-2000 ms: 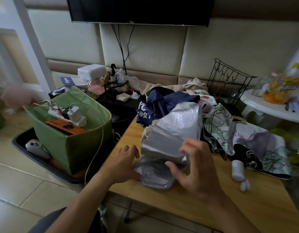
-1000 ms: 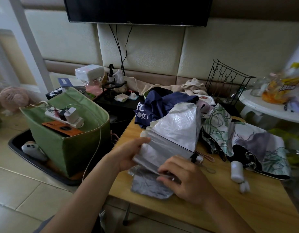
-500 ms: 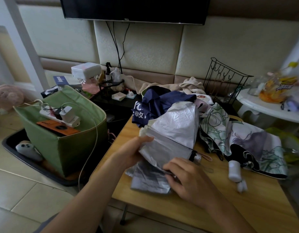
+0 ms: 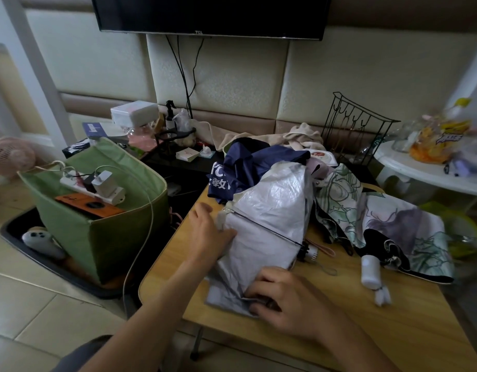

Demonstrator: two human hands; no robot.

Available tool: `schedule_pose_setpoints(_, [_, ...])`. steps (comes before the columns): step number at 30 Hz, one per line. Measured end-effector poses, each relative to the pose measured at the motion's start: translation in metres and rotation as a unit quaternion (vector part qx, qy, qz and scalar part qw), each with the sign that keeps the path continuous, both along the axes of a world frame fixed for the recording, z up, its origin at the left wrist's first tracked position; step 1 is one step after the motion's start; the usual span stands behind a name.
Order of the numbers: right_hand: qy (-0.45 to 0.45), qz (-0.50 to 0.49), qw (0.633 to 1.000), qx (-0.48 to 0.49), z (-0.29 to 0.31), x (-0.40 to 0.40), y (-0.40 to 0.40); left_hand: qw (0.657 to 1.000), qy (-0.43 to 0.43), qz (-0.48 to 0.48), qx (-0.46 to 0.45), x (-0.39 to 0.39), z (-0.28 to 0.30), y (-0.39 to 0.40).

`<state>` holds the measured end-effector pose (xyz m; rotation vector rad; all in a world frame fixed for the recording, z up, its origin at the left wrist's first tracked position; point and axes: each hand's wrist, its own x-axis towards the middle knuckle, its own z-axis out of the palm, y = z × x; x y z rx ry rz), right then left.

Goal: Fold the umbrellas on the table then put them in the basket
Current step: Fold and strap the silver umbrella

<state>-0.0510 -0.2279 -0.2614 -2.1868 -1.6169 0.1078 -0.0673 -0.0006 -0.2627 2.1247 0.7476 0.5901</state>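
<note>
I'm mid-fold on the silver umbrella [image 4: 269, 226], which lies on the near part of the counter [image 4: 366, 326]. My right hand [image 4: 288, 299] pinches a loose canopy flap at its near edge, fingers [image 4: 258, 291] curled into the cloth; my left hand [image 4: 207, 234] presses flat-fingered on its left side by a rib tip. Next, I judge, the panels need gathering round the shaft before wrapping. Just beyond lie a floral umbrella [image 4: 393, 224] and a navy one [image 4: 248, 167], both unfolded. The green basket [image 4: 119, 232] stands on the floor to the left, a power strip [image 4: 97, 187] across its mouth. A television [image 4: 210, 14] hangs on the padded wall.
</note>
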Motion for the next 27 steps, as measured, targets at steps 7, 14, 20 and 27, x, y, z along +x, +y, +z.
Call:
schedule_pose_setpoints(7, [0.095, -0.016, 0.995, -0.013, 0.001, 0.005, -0.003, 0.89, -0.02, -0.329, 0.315, -0.035, 0.029, -0.025])
schedule_pose_setpoints(14, [0.125, -0.01, 0.992, -0.026, 0.0, 0.011, -0.004, 0.862, 0.006, -0.356, 0.36, -0.044, 0.024, -0.037])
schedule_pose_setpoints(20, [0.087, -0.011, 0.996, -0.009, 0.015, 0.018, -0.005, 0.838, 0.152, -0.358, 0.384, -0.046, -0.019, -0.028])
schedule_pose_setpoints(27, [0.033, -0.233, 0.943, 0.237, 0.012, 0.041, -0.01, 0.844, 0.142, -0.343, 0.387, -0.05, -0.047, -0.026])
